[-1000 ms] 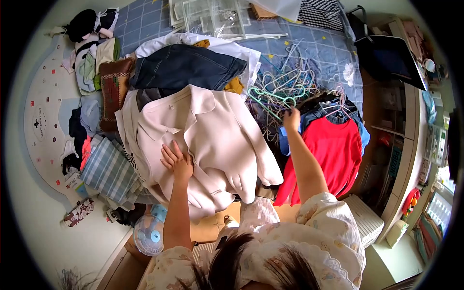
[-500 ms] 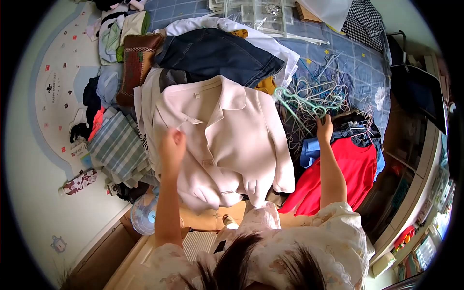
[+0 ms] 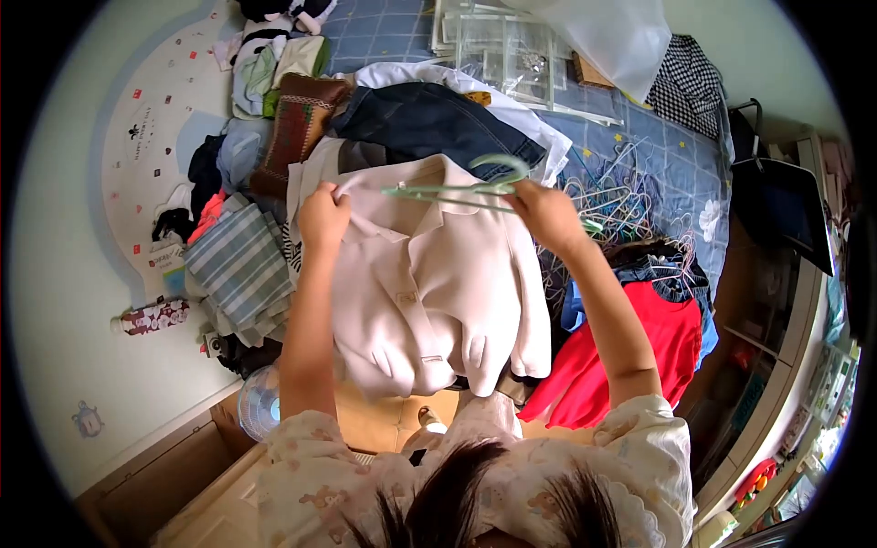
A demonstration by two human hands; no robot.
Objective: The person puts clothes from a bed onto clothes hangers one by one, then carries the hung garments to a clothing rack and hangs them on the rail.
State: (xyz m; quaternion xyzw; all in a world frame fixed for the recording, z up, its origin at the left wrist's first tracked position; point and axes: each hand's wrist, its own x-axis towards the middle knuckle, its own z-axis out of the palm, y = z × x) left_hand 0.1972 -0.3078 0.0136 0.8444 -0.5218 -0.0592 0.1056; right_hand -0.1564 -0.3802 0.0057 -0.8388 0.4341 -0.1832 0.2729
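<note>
A cream collared coat (image 3: 457,274) lies spread in front of me on the bed. My left hand (image 3: 324,217) is closed on the coat's collar at its left side. My right hand (image 3: 545,215) grips a pale green hanger (image 3: 457,194), slightly blurred, held over the coat's neck opening with its hook upward. The hanger's far end points toward my left hand. Right of the coat is a tangled heap of hangers (image 3: 626,196), and below it a red top (image 3: 630,342) on a hanger.
Dark denim (image 3: 425,123) and a white garment (image 3: 553,151) lie behind the coat. At the left are a brown patterned cushion (image 3: 294,132) and folded plaid cloth (image 3: 233,260). A fan (image 3: 258,402) stands at lower left, shelves (image 3: 776,384) at right.
My right hand has lifted the green hanger from the heap and brought it left over the coat. My left hand has risen from the coat's front to its collar. The view has shifted.
</note>
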